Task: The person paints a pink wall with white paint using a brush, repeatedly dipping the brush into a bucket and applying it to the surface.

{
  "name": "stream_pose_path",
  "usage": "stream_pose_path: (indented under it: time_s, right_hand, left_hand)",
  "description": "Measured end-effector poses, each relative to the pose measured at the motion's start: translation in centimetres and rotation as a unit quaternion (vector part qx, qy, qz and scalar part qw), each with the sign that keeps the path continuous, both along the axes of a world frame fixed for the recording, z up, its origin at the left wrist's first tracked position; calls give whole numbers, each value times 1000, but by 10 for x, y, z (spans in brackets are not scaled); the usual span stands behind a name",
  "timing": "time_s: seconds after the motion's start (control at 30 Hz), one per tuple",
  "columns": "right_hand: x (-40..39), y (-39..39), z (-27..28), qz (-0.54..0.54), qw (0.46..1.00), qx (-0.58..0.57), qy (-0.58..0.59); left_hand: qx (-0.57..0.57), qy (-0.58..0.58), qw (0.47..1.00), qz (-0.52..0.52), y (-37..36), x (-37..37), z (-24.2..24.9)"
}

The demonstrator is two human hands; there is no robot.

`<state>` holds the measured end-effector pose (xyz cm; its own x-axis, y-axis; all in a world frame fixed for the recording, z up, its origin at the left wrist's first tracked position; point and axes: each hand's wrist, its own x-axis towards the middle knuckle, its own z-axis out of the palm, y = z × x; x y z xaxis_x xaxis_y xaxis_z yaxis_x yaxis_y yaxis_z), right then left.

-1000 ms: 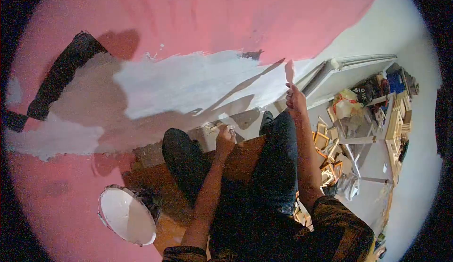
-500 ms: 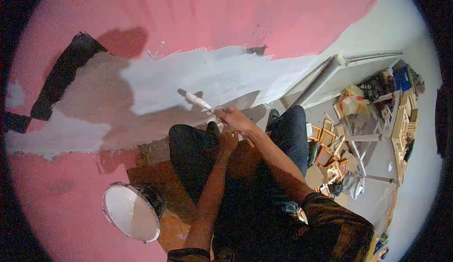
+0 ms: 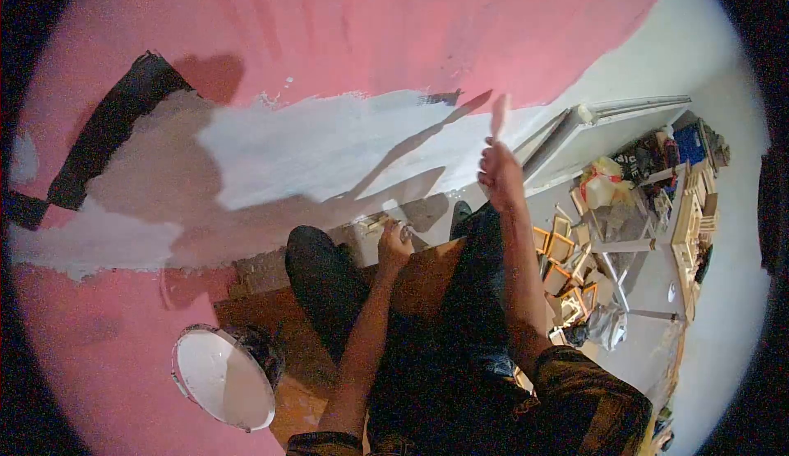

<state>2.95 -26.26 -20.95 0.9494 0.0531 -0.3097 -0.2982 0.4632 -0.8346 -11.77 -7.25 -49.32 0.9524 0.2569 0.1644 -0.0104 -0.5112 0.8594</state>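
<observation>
My right hand (image 3: 501,175) is raised in front of the wall, its fingers wrapped round the handle of a paintbrush (image 3: 501,115). The whitish brush end points up and is smeared by motion; its long shadow falls on the wall. Lower down, over my lap, my left hand (image 3: 395,246) has its fingers curled, and I cannot tell what is in them. Just beyond its fingertips shows a small whitish thing (image 3: 390,207). The wall has a white painted band (image 3: 288,152) between pink areas (image 3: 362,29), with a black patch (image 3: 123,131) at the left.
A bucket (image 3: 180,378) of white paint stands at lower left beside a brown wooden surface (image 3: 304,407). White-edged panels (image 3: 608,131) lean at right. Beyond my knee are piled wooden frames (image 3: 560,246), bags (image 3: 604,185), a crumpled plastic bag (image 3: 608,329) and a wooden rack (image 3: 689,246).
My right hand has moved up and right with the brush, away from my left hand, and the brush now points upward. My left hand stays low over my lap.
</observation>
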Motion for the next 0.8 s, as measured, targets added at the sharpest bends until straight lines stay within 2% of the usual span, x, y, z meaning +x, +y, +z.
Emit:
stream_pose_path:
  time_s: [0.07,0.1,0.13,0.17,0.2,0.27,0.33,0.47,0.57,0.6,0.63,0.67,0.73,0.77,0.8]
  right_hand:
    - [-3,46,9,78,992,-96,-21]
    - [-6,71,3,98,994,-49,-24]
    - [-14,100,8,83,995,-40,-27]
    - [-25,116,20,112,993,33,2]
    - [-34,127,22,153,988,-9,-4]
    - [-53,139,25,239,970,14,35]
    - [-63,143,19,328,941,52,65]
    - [-61,140,18,377,923,-75,28]
    - [-35,111,5,279,949,-142,-44]
    - [-29,97,16,228,964,-136,-28]
    - [-14,81,13,210,977,-41,20]
    - [-10,68,9,167,985,-44,15]
    - [-4,43,6,126,989,-81,15]
    - [-4,33,2,105,993,-54,12]
    - [-5,25,-3,83,996,-28,9]
  left_hand:
    - [70,-18,997,3,5,-3,75]
    - [74,-4,997,17,4,-2,80]
    - [79,11,996,32,2,-2,83]
    - [83,26,995,46,1,-3,84]
    - [90,23,995,34,2,-3,77]
    - [106,15,994,9,9,0,58]
    - [116,55,992,-11,11,-5,51]
    - [50,74,996,25,7,-10,68]
    - [47,-25,999,5,13,-8,73]
    - [57,20,998,18,13,-7,77]
    - [65,63,995,30,11,-8,81]
    - [73,107,991,42,8,-7,85]
    - [86,108,990,18,11,-5,74]
    - [91,110,990,6,12,-7,68]
    - [34,112,993,14,10,-9,68]
